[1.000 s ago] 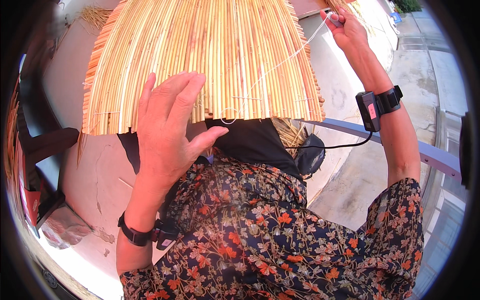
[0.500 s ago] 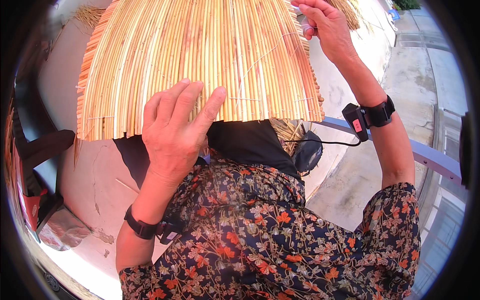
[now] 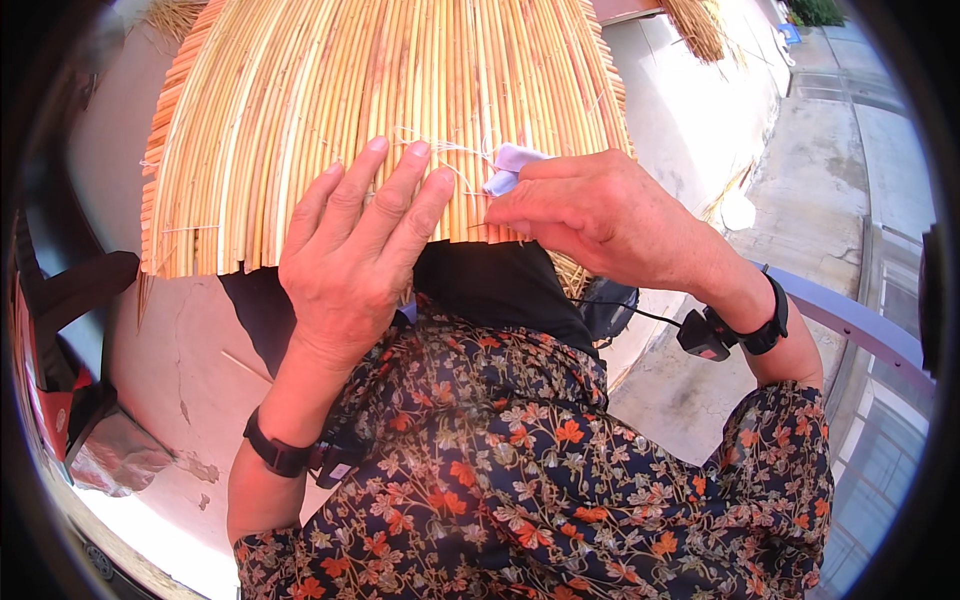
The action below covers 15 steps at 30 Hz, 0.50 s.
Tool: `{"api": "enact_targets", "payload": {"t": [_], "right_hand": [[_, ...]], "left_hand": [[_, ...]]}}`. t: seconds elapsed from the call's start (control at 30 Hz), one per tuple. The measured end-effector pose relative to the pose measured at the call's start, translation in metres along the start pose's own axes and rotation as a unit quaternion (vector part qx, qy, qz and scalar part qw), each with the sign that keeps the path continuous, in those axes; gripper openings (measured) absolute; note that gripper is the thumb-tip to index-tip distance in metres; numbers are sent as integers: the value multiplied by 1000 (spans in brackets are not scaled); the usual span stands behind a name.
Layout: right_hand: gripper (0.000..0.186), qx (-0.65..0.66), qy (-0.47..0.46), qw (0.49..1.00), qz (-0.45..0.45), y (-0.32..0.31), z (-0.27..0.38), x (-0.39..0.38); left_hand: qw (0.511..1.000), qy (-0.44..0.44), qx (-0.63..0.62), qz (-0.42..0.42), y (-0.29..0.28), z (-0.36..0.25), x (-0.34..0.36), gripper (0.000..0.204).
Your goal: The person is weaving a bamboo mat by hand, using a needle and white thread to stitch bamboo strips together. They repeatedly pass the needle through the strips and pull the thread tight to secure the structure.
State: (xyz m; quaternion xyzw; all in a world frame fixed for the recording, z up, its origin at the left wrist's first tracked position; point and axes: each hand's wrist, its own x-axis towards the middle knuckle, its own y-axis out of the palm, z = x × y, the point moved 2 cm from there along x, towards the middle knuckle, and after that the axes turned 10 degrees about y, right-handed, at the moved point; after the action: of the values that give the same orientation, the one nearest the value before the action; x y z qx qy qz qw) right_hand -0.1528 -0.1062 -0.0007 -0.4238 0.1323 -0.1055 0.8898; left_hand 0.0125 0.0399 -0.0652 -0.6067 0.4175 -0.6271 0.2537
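Two hands on one reed mat [image 3: 300,110] here, and that mat is a real looker: loads of thin straw-yellow stalks packed side by side (too many for me to count), some paler, some browner, with slightly ragged cut ends along both the left and near edges. It sits in front of the person, near edge just over the dark trousers [image 3: 490,285]. White thread [image 3: 450,148] runs loosely across the stalks between the hands, plus one short stitch near the left corner. Left hand [image 3: 360,255] is laid on the mat near that close edge, fingers a bit apart. Right hand [image 3: 600,210] is at the thread's right end, fingers bunched together beside a pale lilac scrap [image 3: 515,160]; can't tell what's actually clamped between the tips. Also counting two black wristbands, one per arm, and two straw bundles up top, one left [image 3: 175,15] and one right [image 3: 698,28] of the mat.
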Motion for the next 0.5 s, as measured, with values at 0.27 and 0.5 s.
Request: {"api": "enact_targets", "payload": {"t": [0.27, 0.5], "right_hand": [[6, -30, -6, 1000, 2, -1, 6, 0], [5, -41, -4, 999, 7, 0, 9, 3]], "left_hand": [[1000, 1, -2, 3, 0, 1, -2, 31], [1000, -4, -8, 5, 0, 1, -1, 32]]}}
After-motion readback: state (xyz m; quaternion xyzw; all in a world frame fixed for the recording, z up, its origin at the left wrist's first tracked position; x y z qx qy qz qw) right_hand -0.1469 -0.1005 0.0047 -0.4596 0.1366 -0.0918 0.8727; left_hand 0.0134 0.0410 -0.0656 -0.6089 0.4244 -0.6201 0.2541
